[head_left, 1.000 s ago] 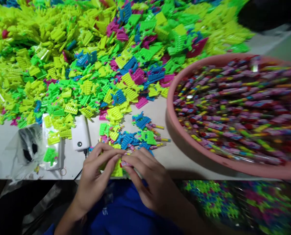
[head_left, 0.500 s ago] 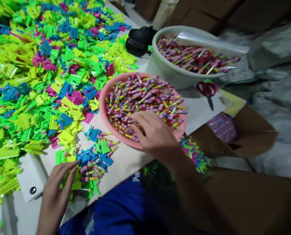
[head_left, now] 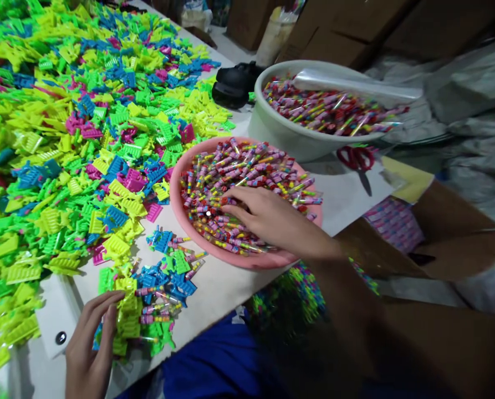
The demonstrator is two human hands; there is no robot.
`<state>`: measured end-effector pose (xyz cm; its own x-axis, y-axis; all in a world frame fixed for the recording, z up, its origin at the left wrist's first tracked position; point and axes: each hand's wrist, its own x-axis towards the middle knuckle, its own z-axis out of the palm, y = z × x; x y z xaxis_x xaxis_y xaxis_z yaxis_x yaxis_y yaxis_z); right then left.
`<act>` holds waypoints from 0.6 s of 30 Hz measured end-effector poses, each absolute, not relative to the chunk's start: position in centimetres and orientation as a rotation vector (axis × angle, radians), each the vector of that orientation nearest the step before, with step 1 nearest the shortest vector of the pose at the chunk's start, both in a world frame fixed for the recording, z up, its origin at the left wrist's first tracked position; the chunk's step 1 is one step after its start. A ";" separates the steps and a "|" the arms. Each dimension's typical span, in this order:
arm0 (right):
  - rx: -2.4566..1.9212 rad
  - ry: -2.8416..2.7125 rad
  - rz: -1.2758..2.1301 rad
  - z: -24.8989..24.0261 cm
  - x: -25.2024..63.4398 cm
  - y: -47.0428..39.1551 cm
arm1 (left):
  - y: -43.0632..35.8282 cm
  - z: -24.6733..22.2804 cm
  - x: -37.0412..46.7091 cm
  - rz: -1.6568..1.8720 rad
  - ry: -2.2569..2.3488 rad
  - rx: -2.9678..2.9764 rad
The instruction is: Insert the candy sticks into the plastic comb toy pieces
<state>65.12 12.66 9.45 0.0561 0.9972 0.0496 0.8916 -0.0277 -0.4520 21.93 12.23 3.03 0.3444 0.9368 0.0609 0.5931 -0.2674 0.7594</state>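
My right hand (head_left: 268,216) reaches into a pink basin (head_left: 180,221) heaped with thin clear-wrapped candy tubes (head_left: 247,166). Its thumb and index finger come together on a candy tube among the pile; the other fingers are largely hidden. My left hand (head_left: 93,332) rests by the table's front edge, thumb apart from its stretched fingers, the fingertips touching yellow plastic toy pieces (head_left: 126,318). Just right of it lie blue toy pieces (head_left: 151,277), green ones and several candy tubes (head_left: 158,306) in a small cluster.
Bright plastic toy pieces (head_left: 64,138) cover the table's left side. A grey basin (head_left: 268,122) of candy tubes stands behind the pink one, a clear plastic roll (head_left: 355,83) across it. Red-handled scissors (head_left: 357,160), a white box (head_left: 58,316) and an open carton (head_left: 450,238) are nearby.
The view has shifted, so the basins and toys sit slightly lower. My right fingers have drawn together in the candy tubes. My left hand has slid a little toward the table's front edge.
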 end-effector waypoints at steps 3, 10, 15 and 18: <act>-1.895 -1.901 0.433 9.7 65.7 12.9 | 12.2 2.8 21.5 0.678 1.337 1.937; -1.890 -1.999 0.314 7.1 66.9 14.5 | 11.8 3.3 22.0 0.780 1.350 1.874; -1.882 -2.154 0.225 4.9 67.1 15.5 | 11.7 3.7 22.4 0.804 1.348 1.850; -1.869 -2.205 0.144 4.6 67.0 15.7 | 11.7 3.5 22.5 0.807 1.343 1.847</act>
